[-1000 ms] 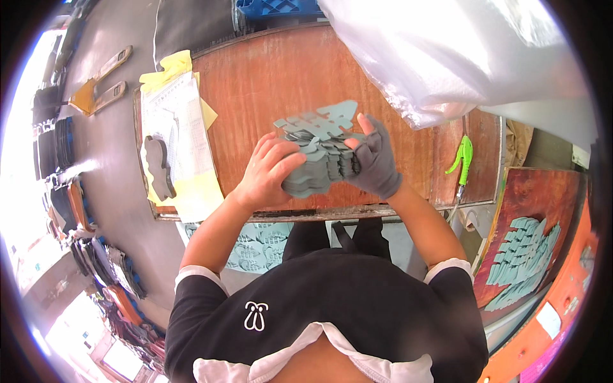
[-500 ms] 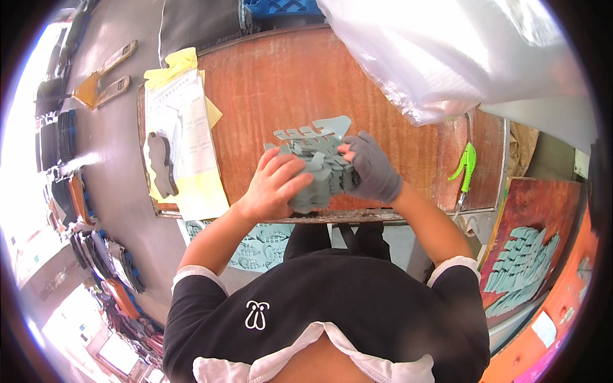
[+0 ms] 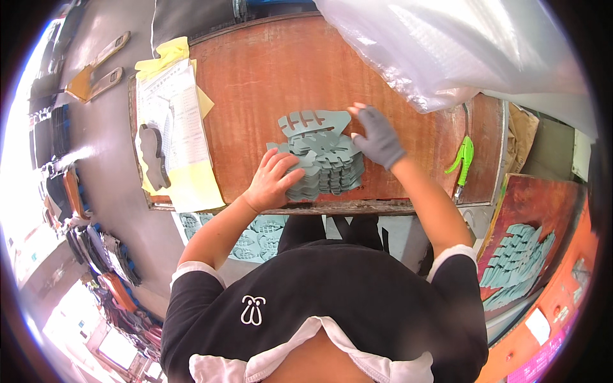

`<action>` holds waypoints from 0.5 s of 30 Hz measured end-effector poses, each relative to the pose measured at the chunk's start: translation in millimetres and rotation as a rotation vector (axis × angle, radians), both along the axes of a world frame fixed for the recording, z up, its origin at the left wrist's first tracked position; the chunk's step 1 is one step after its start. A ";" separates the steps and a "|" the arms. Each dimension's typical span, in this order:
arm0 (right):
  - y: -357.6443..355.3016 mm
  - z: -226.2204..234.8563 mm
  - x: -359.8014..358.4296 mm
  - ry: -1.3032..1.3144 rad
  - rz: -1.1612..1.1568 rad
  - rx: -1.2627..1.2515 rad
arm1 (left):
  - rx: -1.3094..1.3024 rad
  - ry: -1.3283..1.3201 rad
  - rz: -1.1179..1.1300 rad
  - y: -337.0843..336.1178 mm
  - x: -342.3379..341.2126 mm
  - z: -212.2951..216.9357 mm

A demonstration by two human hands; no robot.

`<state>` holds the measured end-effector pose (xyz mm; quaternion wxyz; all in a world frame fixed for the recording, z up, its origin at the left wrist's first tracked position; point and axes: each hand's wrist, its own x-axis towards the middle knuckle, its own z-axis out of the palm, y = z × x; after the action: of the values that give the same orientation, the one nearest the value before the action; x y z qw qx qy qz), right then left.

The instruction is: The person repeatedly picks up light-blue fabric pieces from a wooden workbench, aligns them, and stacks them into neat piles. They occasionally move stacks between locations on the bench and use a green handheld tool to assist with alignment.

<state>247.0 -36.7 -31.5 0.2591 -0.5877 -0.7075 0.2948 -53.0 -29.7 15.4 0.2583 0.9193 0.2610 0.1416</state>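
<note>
grey-green pcs (image 3: 324, 165) mostly aligned, top pc (image 3: 310, 126) askew at 12 o'clock; l hand (image 3: 271, 185) grip unclear, r hand (image 3: 379, 137) released.

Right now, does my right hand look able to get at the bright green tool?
Probably yes: your gloved right hand looks open beside the stack of cut pieces, and wooden tabletop shows between it and the bright green tool. The plastic sheeting lies beyond that line, not across it.

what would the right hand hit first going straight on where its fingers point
Probably the right tip of the farthest grey-green piece, close by the right hand; depth is unclear, so the hand might pass above.
</note>
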 end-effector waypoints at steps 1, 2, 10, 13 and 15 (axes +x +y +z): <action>10.9 -7.9 -4.2 -0.141 0.103 0.050 | 0.026 -0.044 0.001 0.7 1.4 0.1; 19.6 -15.0 -10.0 -0.289 0.204 0.085 | 0.022 -0.039 0.003 1.4 2.2 1.0; 47.4 -14.5 -10.9 -0.183 0.329 0.336 | 0.017 -0.067 0.006 6.1 3.6 1.9; 34.9 -0.6 -0.3 -0.062 0.254 0.348 | 0.017 -0.091 0.027 5.7 3.9 1.4; 20.8 4.6 5.3 -0.124 0.310 0.298 | -0.001 -0.098 0.022 7.1 4.2 1.5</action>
<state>252.3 -15.9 -27.0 0.2506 -0.4440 -0.8398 0.1867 -48.8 -22.6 16.9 0.2697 0.9082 0.2583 0.1891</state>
